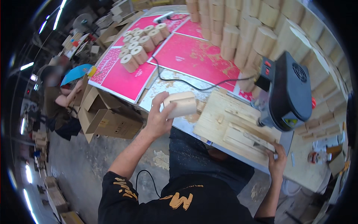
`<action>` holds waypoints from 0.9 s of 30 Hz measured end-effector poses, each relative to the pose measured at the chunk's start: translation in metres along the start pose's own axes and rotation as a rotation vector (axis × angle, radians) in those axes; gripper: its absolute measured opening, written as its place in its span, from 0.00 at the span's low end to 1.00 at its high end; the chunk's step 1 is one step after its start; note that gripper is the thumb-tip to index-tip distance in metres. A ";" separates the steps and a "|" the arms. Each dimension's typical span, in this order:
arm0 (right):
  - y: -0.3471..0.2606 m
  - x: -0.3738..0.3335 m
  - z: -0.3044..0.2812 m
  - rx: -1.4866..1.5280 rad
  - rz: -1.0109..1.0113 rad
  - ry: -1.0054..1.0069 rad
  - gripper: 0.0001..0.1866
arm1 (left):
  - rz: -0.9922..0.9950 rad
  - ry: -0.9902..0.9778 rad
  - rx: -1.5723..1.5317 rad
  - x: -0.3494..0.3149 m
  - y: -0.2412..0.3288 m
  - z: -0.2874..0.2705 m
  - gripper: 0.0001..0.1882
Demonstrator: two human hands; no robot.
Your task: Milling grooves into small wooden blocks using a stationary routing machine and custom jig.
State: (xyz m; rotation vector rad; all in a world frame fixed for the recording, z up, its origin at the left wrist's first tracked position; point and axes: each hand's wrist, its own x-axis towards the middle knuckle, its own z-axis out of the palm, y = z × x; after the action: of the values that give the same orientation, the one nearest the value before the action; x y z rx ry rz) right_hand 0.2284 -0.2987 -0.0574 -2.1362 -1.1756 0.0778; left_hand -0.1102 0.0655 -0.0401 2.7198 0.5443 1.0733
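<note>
Head view: a pale, grooved wooden block (183, 106) is raised near the front edge of the worktop (149, 95), the left hand (159, 118) closed around its left end. The right hand (276, 159), partly curled, is at the right end of a wooden jig (244, 139); whether it grips, I cannot tell. Beside the jig stands a dark machine (292, 91); farther off, holed wooden pieces (140, 57) stand on pink sheets (128, 84).

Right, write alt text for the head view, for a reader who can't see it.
A person's left hand holds up a pale wooden piece while the right hand touches the end of a wooden fixture by a dark bench machine. Beyond, wooden cylinders with holes in their tops stand on pink sheets, left of tall wood stacks.
</note>
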 end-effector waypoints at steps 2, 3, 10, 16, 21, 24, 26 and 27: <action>-0.001 -0.001 0.004 -0.050 -0.071 0.019 0.18 | -0.199 -0.059 0.052 0.010 -0.031 -0.011 0.32; -0.003 -0.003 0.003 0.011 -0.018 0.045 0.19 | -0.204 -0.039 0.075 0.017 -0.053 -0.018 0.32; -0.008 -0.013 0.006 0.092 0.123 0.111 0.20 | -0.748 -0.049 0.508 0.041 -0.232 -0.039 0.36; -0.016 -0.008 0.003 0.044 0.127 0.098 0.19 | -0.838 0.100 0.590 0.082 -0.231 0.014 0.39; -0.018 -0.005 -0.003 0.055 0.141 0.086 0.17 | -0.323 0.106 -0.079 0.202 -0.125 0.108 0.42; -0.018 -0.008 0.000 0.037 0.130 0.108 0.18 | -0.180 0.173 -0.211 0.285 -0.069 0.165 0.41; -0.013 -0.013 0.006 0.053 0.131 0.124 0.18 | -0.414 0.088 -0.226 0.322 -0.059 0.204 0.45; -0.011 -0.017 0.007 0.076 0.150 0.138 0.18 | -0.407 0.101 -0.235 0.332 -0.065 0.219 0.45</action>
State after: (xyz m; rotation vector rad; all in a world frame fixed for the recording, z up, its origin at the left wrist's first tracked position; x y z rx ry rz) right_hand 0.2079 -0.3038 -0.0602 -2.1239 -0.9183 0.0411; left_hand 0.2462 0.2511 -0.0111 2.2335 0.8787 1.0867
